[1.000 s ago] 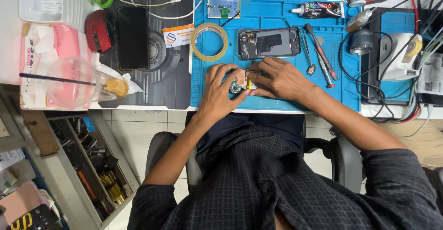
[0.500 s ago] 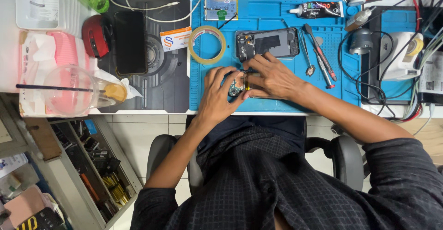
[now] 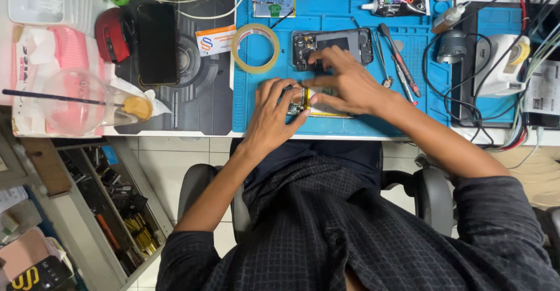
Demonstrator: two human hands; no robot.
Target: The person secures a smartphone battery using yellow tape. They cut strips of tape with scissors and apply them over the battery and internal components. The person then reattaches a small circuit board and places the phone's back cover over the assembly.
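Right hand (image 3: 344, 84) has reached the opened phone (image 3: 332, 47), hiding the part beneath.

white desk (image 3: 175, 132) w/ blue work mat (image 3: 420, 110) + dark grey mat (image 3: 198, 92) side by side | floor: pale tiles (image 3: 169, 162) under desk | office chair (image 3: 431, 194), dark armrests | low open shelf unit (image 3: 105, 209) at left, crammed w/ small parts | light: even, bright, soft shadows
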